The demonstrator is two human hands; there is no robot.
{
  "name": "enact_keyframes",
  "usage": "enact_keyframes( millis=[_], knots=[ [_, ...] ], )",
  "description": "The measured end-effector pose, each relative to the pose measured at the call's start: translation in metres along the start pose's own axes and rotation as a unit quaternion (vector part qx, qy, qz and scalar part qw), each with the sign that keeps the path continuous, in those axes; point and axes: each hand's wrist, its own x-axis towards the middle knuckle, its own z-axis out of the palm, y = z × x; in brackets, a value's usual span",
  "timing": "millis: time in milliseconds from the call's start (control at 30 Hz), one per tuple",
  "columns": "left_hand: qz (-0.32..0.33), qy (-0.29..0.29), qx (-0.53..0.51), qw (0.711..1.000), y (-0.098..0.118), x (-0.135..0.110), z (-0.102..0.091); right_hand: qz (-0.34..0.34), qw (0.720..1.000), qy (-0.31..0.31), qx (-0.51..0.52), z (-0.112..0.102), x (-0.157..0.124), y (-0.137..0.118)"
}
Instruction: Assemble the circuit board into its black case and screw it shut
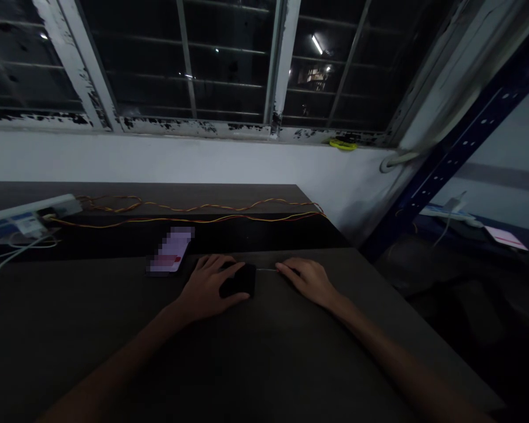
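A flat black rectangular object (242, 281) lies on the dark desk in front of me; the dim light hides what kind it is. My left hand (209, 288) braces it from the left, thumb along the near edge and index finger along the far edge, the other fingers spread beyond. From its right side a thin, pale, wire-like piece (267, 269) runs to my right hand (306, 279). The thumb and index finger there are pinched on its end, the remaining fingers curled. Whether the thin piece is fixed to the black object, I cannot tell.
Left of my hands lies a phone with a lit, blurred screen (170, 252). A white power strip (62, 205) with plugs and white cables sits at far left. Twisted red-yellow wires (203, 218) cross the back. A blue metal post (449, 147) stands beyond the desk's right edge.
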Motion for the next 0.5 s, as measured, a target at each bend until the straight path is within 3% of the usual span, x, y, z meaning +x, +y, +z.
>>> enact_keyframes(
  millis=[200, 333, 500],
  knots=[
    [-0.003, -0.002, 0.002, 1.000, -0.001, -0.001, 0.001, 0.054, 0.998, 0.007, 0.009, 0.002, 0.002, -0.003],
    [0.002, -0.005, 0.004, 1.000, -0.001, -0.001, 0.001, 0.032, 0.999, -0.005, 0.033, 0.001, 0.003, 0.007],
    [0.000, -0.010, 0.005, 1.000, 0.000, 0.000, 0.000, -0.038, 0.999, 0.023, 0.012, -0.002, 0.003, 0.013]
  ],
)
